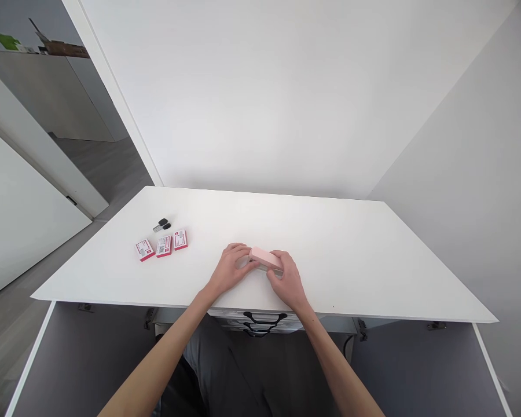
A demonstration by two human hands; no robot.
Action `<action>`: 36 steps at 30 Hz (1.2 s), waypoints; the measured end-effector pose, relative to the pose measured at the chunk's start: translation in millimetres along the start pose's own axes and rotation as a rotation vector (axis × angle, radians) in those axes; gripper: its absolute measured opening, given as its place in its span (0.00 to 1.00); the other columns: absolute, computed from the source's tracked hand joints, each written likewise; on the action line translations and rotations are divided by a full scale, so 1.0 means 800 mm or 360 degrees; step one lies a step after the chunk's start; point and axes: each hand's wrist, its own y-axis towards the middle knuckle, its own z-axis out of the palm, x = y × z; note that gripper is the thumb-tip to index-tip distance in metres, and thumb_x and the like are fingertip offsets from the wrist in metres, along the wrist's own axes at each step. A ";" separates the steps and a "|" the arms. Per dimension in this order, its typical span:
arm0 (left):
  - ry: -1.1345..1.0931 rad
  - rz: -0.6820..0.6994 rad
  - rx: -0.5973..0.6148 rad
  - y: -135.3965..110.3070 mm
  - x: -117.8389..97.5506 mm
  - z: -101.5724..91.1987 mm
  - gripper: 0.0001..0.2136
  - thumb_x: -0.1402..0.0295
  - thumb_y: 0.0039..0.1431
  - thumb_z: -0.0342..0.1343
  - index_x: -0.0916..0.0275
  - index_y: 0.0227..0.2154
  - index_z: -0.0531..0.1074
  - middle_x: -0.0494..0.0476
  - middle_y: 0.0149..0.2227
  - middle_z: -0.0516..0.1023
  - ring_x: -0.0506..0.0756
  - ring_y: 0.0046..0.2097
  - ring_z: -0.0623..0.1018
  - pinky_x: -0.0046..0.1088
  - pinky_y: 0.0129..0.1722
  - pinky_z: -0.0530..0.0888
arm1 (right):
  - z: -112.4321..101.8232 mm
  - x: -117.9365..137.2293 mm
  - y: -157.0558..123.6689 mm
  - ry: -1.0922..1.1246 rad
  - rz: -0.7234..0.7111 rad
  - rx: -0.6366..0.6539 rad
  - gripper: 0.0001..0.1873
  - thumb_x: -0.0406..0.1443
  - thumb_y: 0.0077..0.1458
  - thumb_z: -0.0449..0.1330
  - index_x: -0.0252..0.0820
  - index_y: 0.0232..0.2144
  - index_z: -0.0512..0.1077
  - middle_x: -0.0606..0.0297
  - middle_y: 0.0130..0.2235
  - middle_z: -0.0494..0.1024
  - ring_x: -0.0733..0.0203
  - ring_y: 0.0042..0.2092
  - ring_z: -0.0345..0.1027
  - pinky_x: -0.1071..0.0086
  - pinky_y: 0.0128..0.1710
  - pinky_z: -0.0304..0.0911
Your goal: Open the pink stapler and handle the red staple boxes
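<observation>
A pink stapler [265, 258] is between my hands near the front middle of the white table. My right hand [287, 281] grips its right end, thumb on the near side and fingers over the far side. At the other end, my left hand [231, 267] curves around the stapler's tip, its thumb against the near side. The stapler's underside and part of its left end are hidden by my fingers.
On the table's left lie three small pink-and-white boxes [164, 245]. Behind them is a small black-and-silver item [162, 225] that I cannot identify. Black drawer handles [264, 318] show below the front edge of the white table [351, 249]. A wall [264, 104] stands behind.
</observation>
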 end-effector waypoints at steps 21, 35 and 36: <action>-0.0145 -0.0051 0.0097 -0.005 -0.013 -0.002 0.13 0.52 0.64 0.63 0.55 0.38 0.83 0.54 0.44 0.84 0.58 0.47 0.79 0.38 0.50 0.73 | -0.010 0.004 0.001 0.0163 -0.0007 0.0180 0.13 0.48 0.67 0.60 0.50 0.48 0.75 0.60 0.51 0.78 0.47 0.54 0.67 0.55 0.53 0.65; -0.0073 0.0036 0.0136 -0.013 -0.022 0.013 0.10 0.54 0.62 0.66 0.55 0.37 0.82 0.53 0.41 0.85 0.59 0.47 0.79 0.41 0.52 0.71 | -0.018 0.010 -0.003 0.0561 0.0253 0.0206 0.20 0.52 0.68 0.57 0.47 0.53 0.71 0.60 0.53 0.77 0.51 0.53 0.70 0.60 0.53 0.66; -0.0070 0.0066 0.0144 -0.014 -0.023 0.014 0.10 0.55 0.62 0.66 0.55 0.37 0.81 0.53 0.41 0.85 0.59 0.47 0.79 0.40 0.53 0.71 | -0.018 0.009 -0.004 0.0578 0.0257 0.0197 0.21 0.52 0.68 0.57 0.47 0.53 0.70 0.60 0.52 0.77 0.52 0.52 0.70 0.60 0.51 0.66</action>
